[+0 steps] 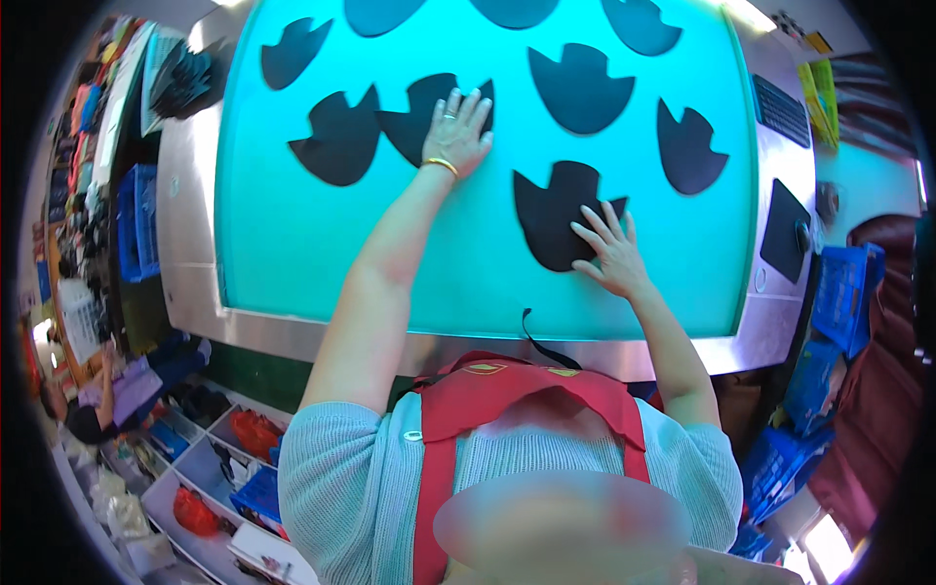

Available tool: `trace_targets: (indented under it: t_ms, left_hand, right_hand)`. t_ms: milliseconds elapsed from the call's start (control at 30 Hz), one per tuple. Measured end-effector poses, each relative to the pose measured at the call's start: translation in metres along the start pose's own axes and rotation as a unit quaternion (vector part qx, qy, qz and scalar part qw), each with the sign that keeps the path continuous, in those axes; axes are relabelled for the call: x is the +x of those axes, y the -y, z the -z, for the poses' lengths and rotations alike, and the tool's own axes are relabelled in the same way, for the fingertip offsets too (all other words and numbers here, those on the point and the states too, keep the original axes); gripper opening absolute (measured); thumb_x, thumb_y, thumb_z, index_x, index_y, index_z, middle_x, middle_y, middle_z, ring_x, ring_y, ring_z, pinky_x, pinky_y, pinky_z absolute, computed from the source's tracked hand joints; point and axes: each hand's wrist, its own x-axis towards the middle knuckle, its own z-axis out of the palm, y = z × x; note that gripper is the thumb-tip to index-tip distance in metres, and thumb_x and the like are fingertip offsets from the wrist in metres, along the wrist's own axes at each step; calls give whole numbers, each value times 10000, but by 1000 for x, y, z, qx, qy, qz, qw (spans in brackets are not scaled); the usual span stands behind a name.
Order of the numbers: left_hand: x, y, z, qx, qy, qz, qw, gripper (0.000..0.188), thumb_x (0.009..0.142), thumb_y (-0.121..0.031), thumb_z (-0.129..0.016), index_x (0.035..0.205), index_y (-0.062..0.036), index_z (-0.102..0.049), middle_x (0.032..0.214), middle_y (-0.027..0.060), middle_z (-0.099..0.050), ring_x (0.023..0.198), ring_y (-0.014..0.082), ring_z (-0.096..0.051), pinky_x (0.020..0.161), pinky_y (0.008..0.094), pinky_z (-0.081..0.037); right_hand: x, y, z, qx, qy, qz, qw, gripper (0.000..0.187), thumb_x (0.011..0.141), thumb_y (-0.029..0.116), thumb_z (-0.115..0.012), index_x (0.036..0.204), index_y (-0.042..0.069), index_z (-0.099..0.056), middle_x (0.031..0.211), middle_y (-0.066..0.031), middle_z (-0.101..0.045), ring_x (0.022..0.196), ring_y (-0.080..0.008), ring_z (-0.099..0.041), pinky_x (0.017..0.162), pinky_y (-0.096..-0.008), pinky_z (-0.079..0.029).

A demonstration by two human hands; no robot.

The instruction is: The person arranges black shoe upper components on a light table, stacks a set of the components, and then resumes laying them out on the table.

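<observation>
Several flat black cut pieces, each with a rounded edge, two points and a tab, lie spread over a bright turquoise table surface [439, 283]. My left hand [458, 134] rests flat on one black piece [429, 97] left of the middle, fingers stretched out; that piece touches or nearly touches the black piece [336, 141] to its left. With fingers spread, my right hand [612, 252] lies on the right edge of a nearer black piece [553, 216]. Part of each touched piece is hidden under my fingers. Another black piece [582, 90] lies beyond my right hand.
A metal frame [190, 244] borders the table. On its right side are a keyboard [780, 110] and a black mouse pad [783, 229]. Dark pieces are stacked [182, 83] at the far left. Blue crates [846, 292] stand at right; a seated person [93, 409] is at lower left.
</observation>
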Motion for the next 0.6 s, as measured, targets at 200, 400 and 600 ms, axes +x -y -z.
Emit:
trace_targets:
  t_ms: [200, 400, 600]
  left_hand:
    - [18, 18, -5, -12, -30, -16, 999, 617, 970, -429, -472, 1518, -168, -361, 1611, 75, -297, 1492, 332, -246, 1211, 524, -172]
    - [10, 21, -4, -10, -9, -15, 1000, 626, 974, -509, -460, 1511, -196, -381, 1599, 75, -316, 1493, 323, -242, 1210, 531, -158]
    - [-15, 35, 41, 50, -94, 296, 949, 638, 950, -484, -555, 1479, -160, -408, 1590, 96, -325, 1484, 372, -240, 1173, 602, -188]
  right_hand:
    - [39, 3, 4, 21, -18, 37, 999, 644, 882, 532, -635, 1436, 243, -482, 1605, 7, -305, 1525, -298, -139, 1206, -607, -77]
    - [46, 7, 2, 19, -9, 47, 999, 637, 866, 519, -656, 1415, 242, -493, 1607, -2, -294, 1526, -305, -132, 1210, -603, -70]
    - [38, -2, 14, 87, -100, 59, 989, 680, 885, 447, -671, 1479, 210, -440, 1566, -49, -386, 1509, -329, -199, 1212, -558, -87]
